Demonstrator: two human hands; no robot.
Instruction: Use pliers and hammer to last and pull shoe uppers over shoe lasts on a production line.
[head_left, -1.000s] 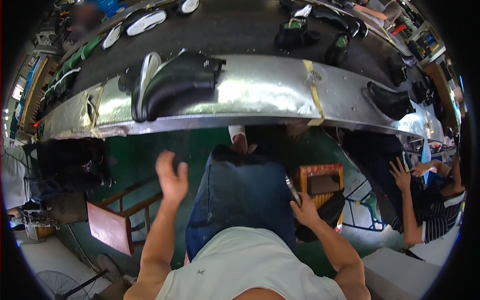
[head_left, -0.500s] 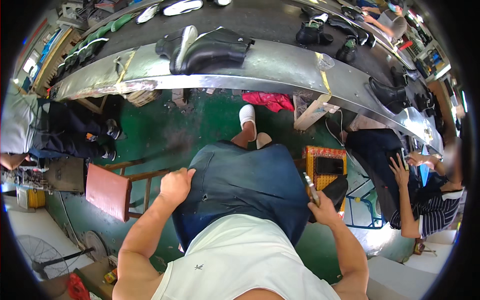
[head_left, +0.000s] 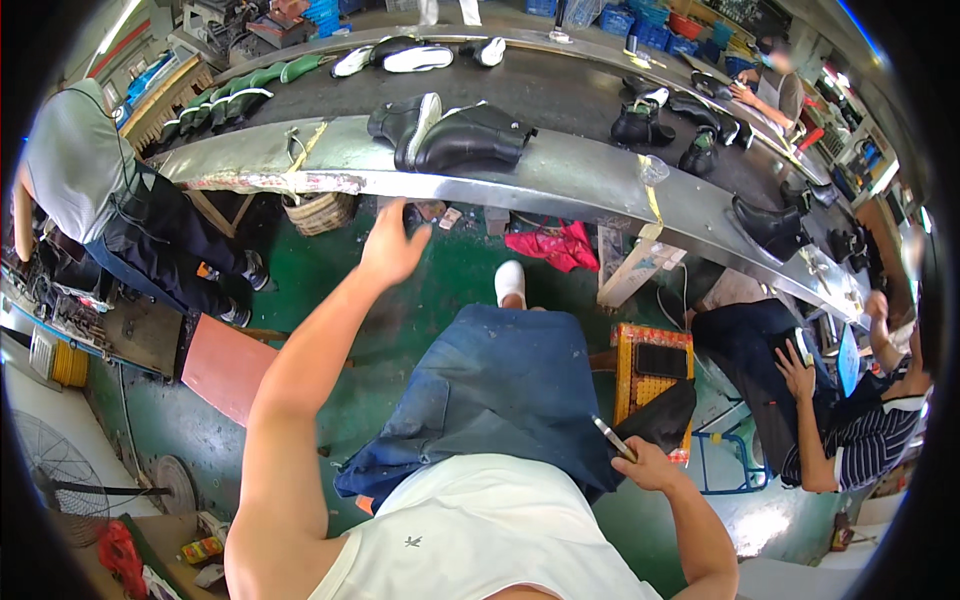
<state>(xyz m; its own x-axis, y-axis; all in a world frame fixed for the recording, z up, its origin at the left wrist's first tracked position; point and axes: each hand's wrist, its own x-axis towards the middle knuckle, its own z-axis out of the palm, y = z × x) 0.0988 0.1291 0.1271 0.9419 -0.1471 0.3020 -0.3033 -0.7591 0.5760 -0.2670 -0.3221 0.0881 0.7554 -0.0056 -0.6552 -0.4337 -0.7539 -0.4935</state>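
Ledge (head_left: 585, 165) ahead: we see left hand (head_left: 393, 250) stretched near it, thumb spread wide; right hand (head_left: 648, 466), farther off, grips pen-like tool (head_left: 612, 438).

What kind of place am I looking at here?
Most likely a shoe workshop or small factory: black boots sit on the metal edge of a long workbench, white-soled shoes lie farther back, and a person in a striped shirt sits alongside.

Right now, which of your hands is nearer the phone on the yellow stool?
Right. The right hand, holding a slim tool, is on the near side of the phone; the left hand is far to its left, toward the bench.
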